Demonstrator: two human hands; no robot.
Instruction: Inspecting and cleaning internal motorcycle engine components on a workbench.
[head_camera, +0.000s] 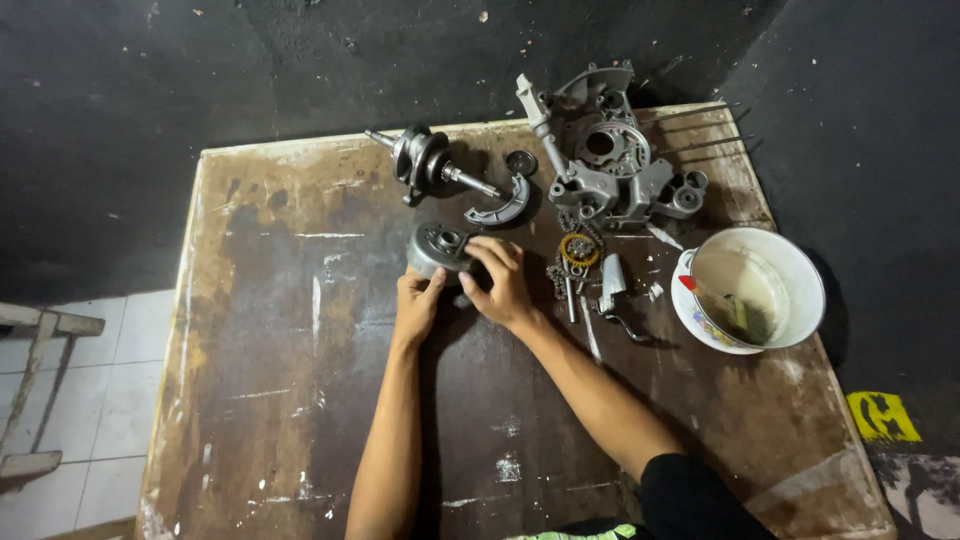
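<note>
Looking down at the desk (300, 400), both hands are on a round metal drum (437, 248) just above the middle of the frame. The left hand (417, 303) cups its lower edge from below, fingers wrapped on it. The right hand (503, 283) comes in from the right, fingers (487, 262) curled onto the drum's face, so it's pinned between them.
</note>
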